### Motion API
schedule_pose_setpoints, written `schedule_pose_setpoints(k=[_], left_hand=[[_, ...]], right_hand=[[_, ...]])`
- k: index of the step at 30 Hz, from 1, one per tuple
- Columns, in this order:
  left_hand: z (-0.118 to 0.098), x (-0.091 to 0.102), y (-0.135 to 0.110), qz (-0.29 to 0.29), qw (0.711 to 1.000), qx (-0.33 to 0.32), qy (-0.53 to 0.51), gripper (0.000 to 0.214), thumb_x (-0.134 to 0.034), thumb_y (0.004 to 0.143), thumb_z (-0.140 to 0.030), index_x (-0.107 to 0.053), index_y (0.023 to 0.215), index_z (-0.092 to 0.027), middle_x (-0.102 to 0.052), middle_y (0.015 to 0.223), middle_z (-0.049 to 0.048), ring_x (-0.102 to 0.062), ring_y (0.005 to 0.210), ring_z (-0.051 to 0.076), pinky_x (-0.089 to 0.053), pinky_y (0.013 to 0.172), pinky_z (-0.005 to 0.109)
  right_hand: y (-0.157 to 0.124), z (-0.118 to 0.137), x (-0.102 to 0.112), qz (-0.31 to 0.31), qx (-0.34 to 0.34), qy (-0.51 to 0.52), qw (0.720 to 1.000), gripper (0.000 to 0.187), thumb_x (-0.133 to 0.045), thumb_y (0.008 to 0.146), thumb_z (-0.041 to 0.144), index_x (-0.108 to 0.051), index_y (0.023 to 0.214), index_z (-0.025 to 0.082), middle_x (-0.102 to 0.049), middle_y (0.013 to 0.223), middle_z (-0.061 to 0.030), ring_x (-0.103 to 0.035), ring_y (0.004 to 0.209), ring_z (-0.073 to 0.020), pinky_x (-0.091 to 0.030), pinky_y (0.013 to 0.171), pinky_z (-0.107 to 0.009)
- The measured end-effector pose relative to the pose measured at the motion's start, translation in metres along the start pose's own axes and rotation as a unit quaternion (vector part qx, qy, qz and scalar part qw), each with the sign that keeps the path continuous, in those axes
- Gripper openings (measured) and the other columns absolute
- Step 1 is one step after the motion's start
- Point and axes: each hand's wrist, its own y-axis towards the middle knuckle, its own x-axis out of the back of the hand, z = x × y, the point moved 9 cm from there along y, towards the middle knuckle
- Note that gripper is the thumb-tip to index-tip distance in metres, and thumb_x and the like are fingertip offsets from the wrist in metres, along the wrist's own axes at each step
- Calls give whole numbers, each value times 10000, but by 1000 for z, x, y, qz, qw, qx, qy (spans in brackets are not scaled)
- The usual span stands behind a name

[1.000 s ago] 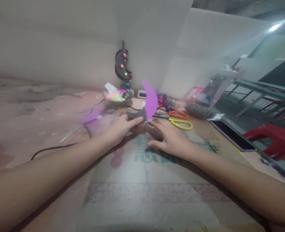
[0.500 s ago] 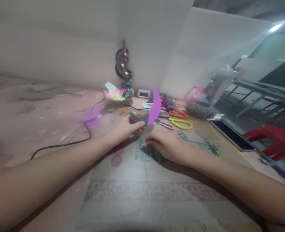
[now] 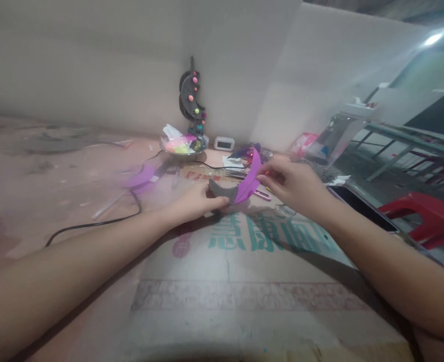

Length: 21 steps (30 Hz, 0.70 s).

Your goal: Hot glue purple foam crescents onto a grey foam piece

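Note:
A crescent shape, grey yarn-wrapped (image 3: 224, 191) on its left part and bare purple card (image 3: 251, 178) on its right, is tilted above the cardboard mat. My left hand (image 3: 194, 205) grips the grey part, thumb on its front. My right hand (image 3: 290, 183) is beside the purple tip, fingers pinched. A thin strand of yarn seems to cross the purple face toward those fingertips; it is faint. Behind the hands, a pink-handled cutter (image 3: 262, 195) lies partly covered.
A metal bowl of bright scraps (image 3: 184, 151), a small white digital clock (image 3: 224, 144) and a finished grey crescent with coloured beads (image 3: 190, 98) stand by the wall. A black cable (image 3: 94, 226) runs at left. A phone (image 3: 361, 206) and a red stool (image 3: 433, 216) are at right.
My right hand has risen from below the crescent to the right of its purple tip, now in front of the scissors. My left hand keeps its grip; the crescent has shifted slightly right.

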Motion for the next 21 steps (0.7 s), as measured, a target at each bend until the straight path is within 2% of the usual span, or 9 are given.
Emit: schedule_pose_setpoints(k=[6, 9, 12, 16, 19, 21], left_hand=[[-3, -3, -2, 18, 1000, 3, -6, 209, -603, 785, -341, -666, 824, -146, -707, 807, 37, -637, 735, 161, -473, 677, 254], [3, 2, 0, -1, 1000, 16, -8, 268, -606, 788, -397, -665, 773, -136, -698, 758, 50, -630, 707, 164, -465, 649, 256], [12, 7, 3, -27, 998, 30, -53, 310, -624, 778, -436, -658, 771, -129, -691, 763, 58, -625, 704, 162, -465, 644, 256], [21, 15, 6, -72, 993, 31, -91, 377, -653, 749, -497, -661, 785, -121, -687, 792, 72, -613, 703, 160, -463, 658, 269], [21, 14, 6, -68, 991, 20, -117, 387, -654, 749, -508, -660, 793, -123, -671, 778, 58, -595, 689, 148, -452, 660, 265], [18, 12, 5, -54, 990, 17, -126, 375, -658, 752, -502, -659, 789, -129, -653, 762, 37, -579, 683, 133, -435, 650, 247]], right_hand=[[-1, 6, 5, -5, 10, -14, 1000, 145, -599, 860, 327, -661, 835, 198, -611, 646, 5, -511, 552, -110, -343, 534, -227], [-2, 10, 1, 44, 5, 20, 999, 209, -607, 855, 397, -656, 903, 200, -642, 699, 0, -539, 577, -115, -375, 557, -231], [-4, 15, -4, 93, -11, 53, 994, 283, -579, 866, 444, -650, 989, 199, -690, 833, -23, -590, 643, -134, -414, 594, -244], [-6, 28, -13, 138, 7, 53, 989, 352, -403, 957, 376, -697, 914, 187, -713, 971, -66, -644, 870, -201, -446, 722, -287], [-8, 24, -25, 157, -24, 68, 985, 423, -344, 975, 395, -707, 938, 182, -718, 967, -79, -649, 865, -216, -449, 729, -310], [-8, 15, -34, 146, -61, 127, 979, 401, -373, 964, 414, -699, 950, 181, -719, 946, -70, -649, 845, -205, -455, 741, -312]])
